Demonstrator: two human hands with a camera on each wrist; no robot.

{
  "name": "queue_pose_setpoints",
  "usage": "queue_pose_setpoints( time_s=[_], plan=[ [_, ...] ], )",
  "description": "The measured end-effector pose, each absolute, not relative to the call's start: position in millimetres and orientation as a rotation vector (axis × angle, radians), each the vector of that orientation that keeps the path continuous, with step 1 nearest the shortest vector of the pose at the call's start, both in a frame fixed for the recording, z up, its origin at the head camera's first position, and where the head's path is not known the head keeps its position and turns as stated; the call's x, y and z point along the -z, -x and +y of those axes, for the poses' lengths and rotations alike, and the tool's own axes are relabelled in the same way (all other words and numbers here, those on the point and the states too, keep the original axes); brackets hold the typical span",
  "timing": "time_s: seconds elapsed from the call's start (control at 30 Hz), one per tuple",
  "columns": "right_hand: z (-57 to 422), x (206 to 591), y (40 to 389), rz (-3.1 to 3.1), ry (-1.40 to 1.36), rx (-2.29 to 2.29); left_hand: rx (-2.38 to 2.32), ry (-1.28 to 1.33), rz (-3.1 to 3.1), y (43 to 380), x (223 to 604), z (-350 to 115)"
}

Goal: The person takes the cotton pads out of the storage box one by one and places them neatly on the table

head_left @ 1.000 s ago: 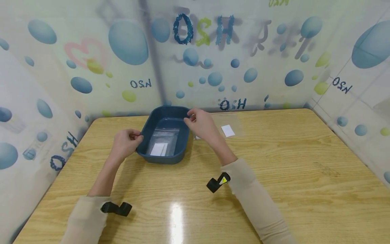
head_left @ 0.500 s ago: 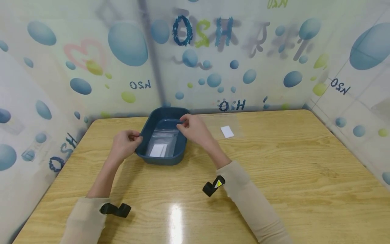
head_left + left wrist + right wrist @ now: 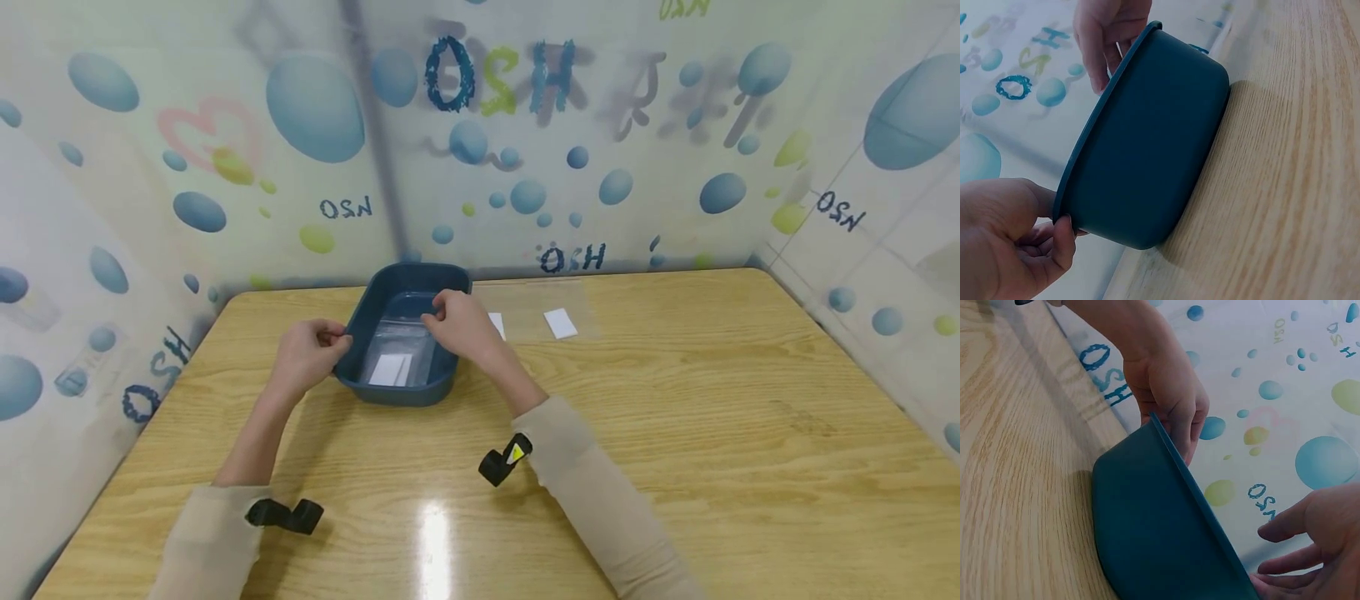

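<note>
A dark blue plastic basin stands on the table, a clear zip bag with white paper pieces lying inside it. My left hand grips the basin's left rim; in the left wrist view, thumb and fingers pinch the edge. Over the basin's right side hovers my right hand, thumb apart from the loosely bent fingers, nothing visible between them. Whether a fingertip touches the rim is hard to tell in the right wrist view.
Right of the basin, a clear plastic sheet or bag lies flat with a white card and another white piece, partly covered by my right hand. The wooden table meets a patterned curtain at the back.
My right hand has moved left and slightly toward me, from the basin's right rim to over its inside. The second white piece shows more. My left hand and the basin stay put.
</note>
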State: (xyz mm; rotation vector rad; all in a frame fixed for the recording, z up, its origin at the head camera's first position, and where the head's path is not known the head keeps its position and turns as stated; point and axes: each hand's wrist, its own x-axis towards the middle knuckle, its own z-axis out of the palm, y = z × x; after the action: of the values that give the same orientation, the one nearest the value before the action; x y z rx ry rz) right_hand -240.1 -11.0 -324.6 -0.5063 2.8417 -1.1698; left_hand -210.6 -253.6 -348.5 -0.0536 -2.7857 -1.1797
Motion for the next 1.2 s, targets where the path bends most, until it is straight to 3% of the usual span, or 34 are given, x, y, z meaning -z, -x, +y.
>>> queue_pose_setpoints(
  time_s=[0.33,1.2],
  plan=[
    [-26,323,238,2.995,0.456,1.022,1.189,0.046,-2.787,210,347,-252],
    [-53,326,240,2.650,0.252,0.964,1.210,0.054,-2.765,210,346,-253]
  ],
)
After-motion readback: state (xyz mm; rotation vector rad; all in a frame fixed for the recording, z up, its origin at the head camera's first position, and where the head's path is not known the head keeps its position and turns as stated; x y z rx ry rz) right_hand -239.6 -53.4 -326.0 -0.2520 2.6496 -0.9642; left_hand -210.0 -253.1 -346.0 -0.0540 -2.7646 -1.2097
